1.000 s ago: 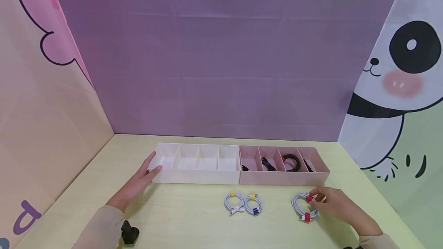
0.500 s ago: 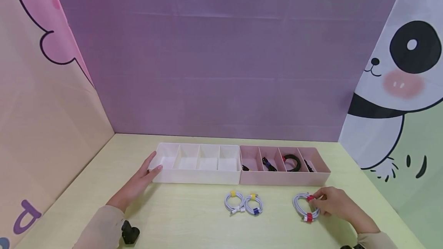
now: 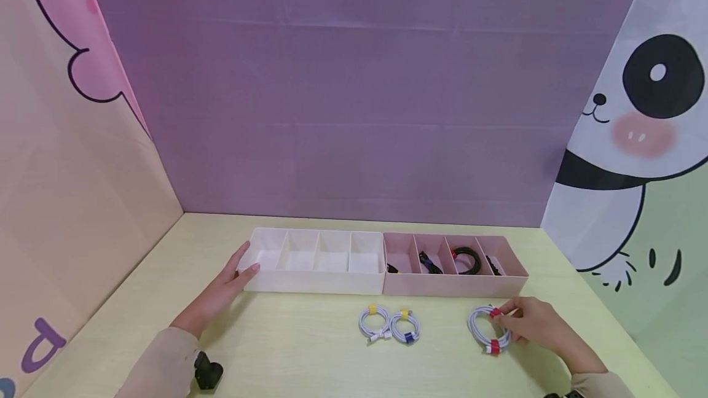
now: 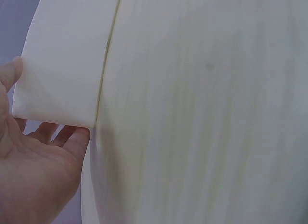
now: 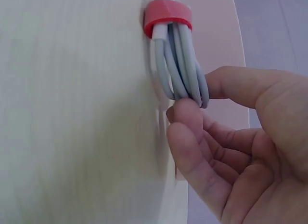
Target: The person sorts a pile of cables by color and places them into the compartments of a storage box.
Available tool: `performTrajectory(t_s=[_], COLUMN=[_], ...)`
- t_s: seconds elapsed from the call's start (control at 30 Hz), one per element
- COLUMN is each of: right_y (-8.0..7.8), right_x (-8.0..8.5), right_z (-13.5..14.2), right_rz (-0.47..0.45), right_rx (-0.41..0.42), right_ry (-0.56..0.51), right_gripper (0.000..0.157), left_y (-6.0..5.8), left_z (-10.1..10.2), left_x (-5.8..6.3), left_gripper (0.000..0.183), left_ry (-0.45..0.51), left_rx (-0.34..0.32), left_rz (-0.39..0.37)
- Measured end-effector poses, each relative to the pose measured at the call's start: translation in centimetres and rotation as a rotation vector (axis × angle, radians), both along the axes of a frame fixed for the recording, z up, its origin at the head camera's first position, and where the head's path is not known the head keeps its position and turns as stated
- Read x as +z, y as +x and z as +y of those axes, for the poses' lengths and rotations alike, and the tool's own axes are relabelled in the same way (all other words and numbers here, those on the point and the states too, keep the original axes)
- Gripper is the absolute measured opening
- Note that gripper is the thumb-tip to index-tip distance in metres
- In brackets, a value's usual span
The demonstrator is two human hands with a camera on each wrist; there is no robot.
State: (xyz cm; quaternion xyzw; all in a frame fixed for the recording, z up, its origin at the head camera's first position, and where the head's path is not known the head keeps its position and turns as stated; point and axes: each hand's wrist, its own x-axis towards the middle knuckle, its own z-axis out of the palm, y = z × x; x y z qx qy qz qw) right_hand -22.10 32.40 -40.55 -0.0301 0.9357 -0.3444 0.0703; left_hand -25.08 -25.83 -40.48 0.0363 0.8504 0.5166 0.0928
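My left hand [image 3: 224,287] holds the left end of a white divided storage box [image 3: 315,282]. In the left wrist view the thumb lies on the box [image 4: 62,55] near its upper edge, and the other fingers bear against its end wall. My right hand [image 3: 531,323] pinches a coiled white charging cable [image 3: 474,328] by its right side. Close up, the cable [image 5: 180,65] stands on edge with a red strap [image 5: 167,14] round it, fingers and thumb at the near end of the loop. A second red strap [image 3: 495,346] shows on the coil in the head view.
A pink divided box [image 3: 453,285] adjoins the white one; a black coiled cable [image 3: 471,261] and other black items lie in its compartments. Two smaller white coils [image 3: 374,322] with yellow straps lie on the table in front. Black gear [image 3: 208,373] sits at the left wrist.
The right hand and the coiled charging cable have shifted very slightly to the right, with the coil a touch higher in the last half second. The left hand stays on the white box.
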Motion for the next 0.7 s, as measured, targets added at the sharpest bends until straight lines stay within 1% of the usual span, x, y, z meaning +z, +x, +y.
performTrajectory(t_s=[0.4, 0.53, 0.7], right_y=[-0.1, -0.09, -0.22], right_x=[0.45, 0.71, 0.96], right_z=[0.43, 0.47, 0.29], right_rz=[0.013, 0.03, 0.045], right_rx=[0.071, 0.09, 0.086], right_ry=[-0.052, -0.054, -0.039], right_gripper=[0.024, 0.027, 0.029], left_y=[-0.05, -0.07, -0.13], left_z=[-0.09, -0.11, -0.1], left_x=[0.01, 0.01, -0.05], left_gripper=[0.08, 0.081, 0.081], left_ry=[0.002, 0.002, 0.001], left_rx=[0.0, -0.001, 0.0], left_rz=[-0.015, -0.017, -0.014])
